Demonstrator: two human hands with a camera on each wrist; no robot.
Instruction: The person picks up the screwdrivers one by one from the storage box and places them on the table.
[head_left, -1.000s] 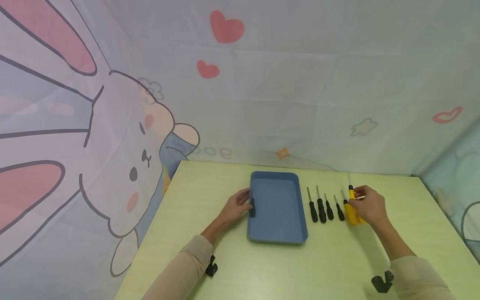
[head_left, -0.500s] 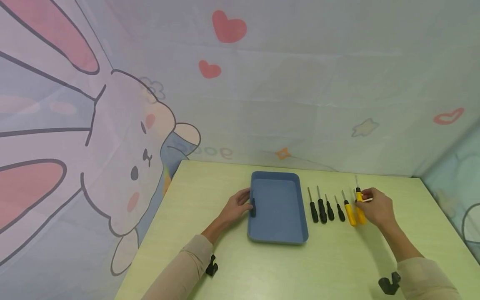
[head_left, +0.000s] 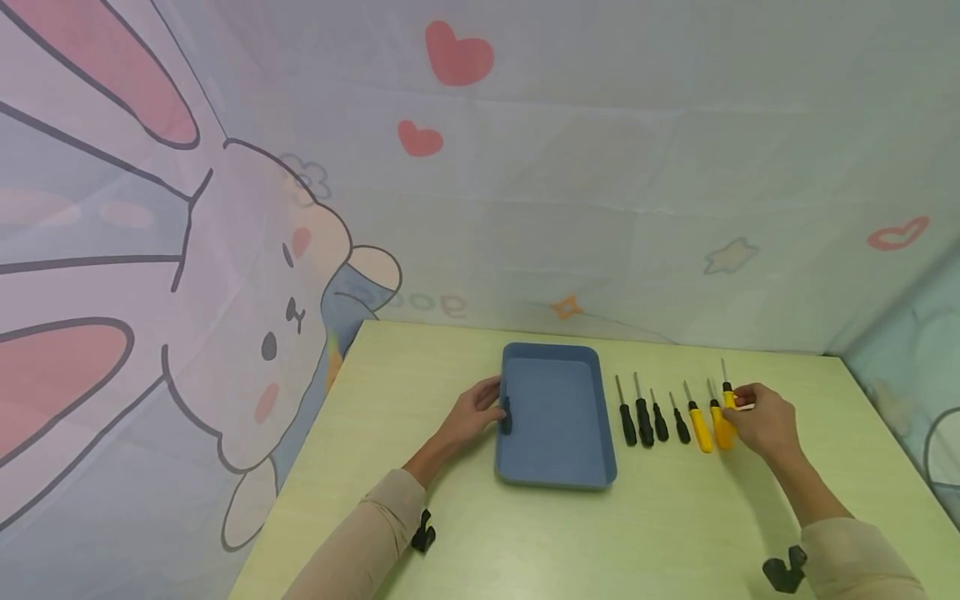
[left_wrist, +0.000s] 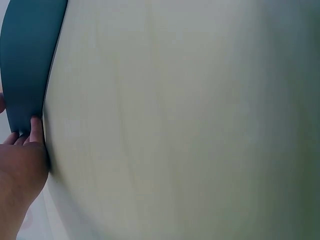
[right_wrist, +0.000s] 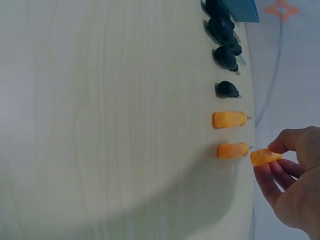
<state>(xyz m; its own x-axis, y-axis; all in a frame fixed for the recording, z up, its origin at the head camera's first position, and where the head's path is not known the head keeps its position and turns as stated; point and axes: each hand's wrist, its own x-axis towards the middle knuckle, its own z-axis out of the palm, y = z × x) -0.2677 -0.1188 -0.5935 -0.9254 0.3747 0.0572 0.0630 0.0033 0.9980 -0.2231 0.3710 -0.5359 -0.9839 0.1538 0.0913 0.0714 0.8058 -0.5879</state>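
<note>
My left hand [head_left: 474, 412] grips the left wall of a blue tray [head_left: 555, 480], thumb over the rim. In the left wrist view, the fingers lie along the outside of the tray wall [left_wrist: 30, 60]. Inside the tray, beside the thumb, lies a slim dark thing [head_left: 506, 415], seemingly a small black screwdriver. My right hand [head_left: 765, 421] pinches a yellow screwdriver [right_wrist: 264, 156] by its handle, shaft pointing to the back, above the table. Two more yellow screwdrivers, a left one [head_left: 700, 429] and a right one [head_left: 721, 427], lie just left of it.
Several black screwdrivers [head_left: 643, 421] lie in a row between the tray and the yellow ones. The pale table [head_left: 570, 542] ends at a printed cloth backdrop [head_left: 600, 208]. A black clip-like piece [head_left: 423, 532] hangs by the left sleeve, another [head_left: 784, 570] by the right.
My right hand has moved rightward with the yellow screwdriver, past the two yellow ones on the table. The left hand and tray have stayed put.
</note>
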